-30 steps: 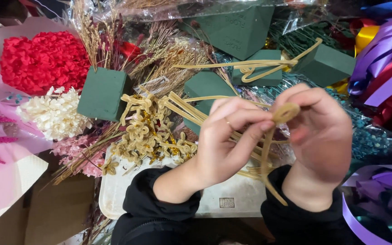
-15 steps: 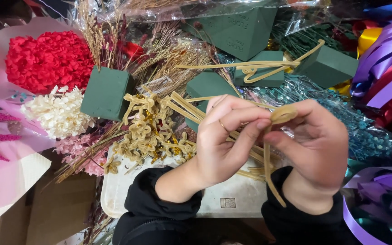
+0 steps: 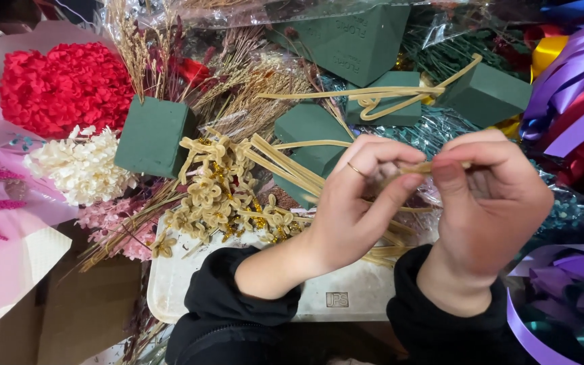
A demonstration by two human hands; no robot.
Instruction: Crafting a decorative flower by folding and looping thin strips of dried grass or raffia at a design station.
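My left hand [image 3: 353, 209] and my right hand [image 3: 491, 203] meet at the fingertips over the middle of the table, both pinching a thin tan pipe cleaner [image 3: 422, 166] stretched between them. A ring shows on a finger of the left hand. Under the hands lie more tan pipe cleaners [image 3: 285, 165] and a cluster of small flowers twisted from the same tan stuff [image 3: 221, 199]. Both sleeves are black.
Green foam blocks [image 3: 153, 135] [image 3: 356, 40] [image 3: 491, 91] stand around. A red flower bunch [image 3: 62, 84], white flowers [image 3: 82, 165], pink flowers [image 3: 106, 220] and dried grasses [image 3: 238, 88] sit left. Purple ribbons [image 3: 576, 88] fill the right. A white tray [image 3: 184, 284] lies near.
The curled loop held at the fingertips has been pulled out flatter between the two hands, and the long tail that hung below my right hand is no longer seen.
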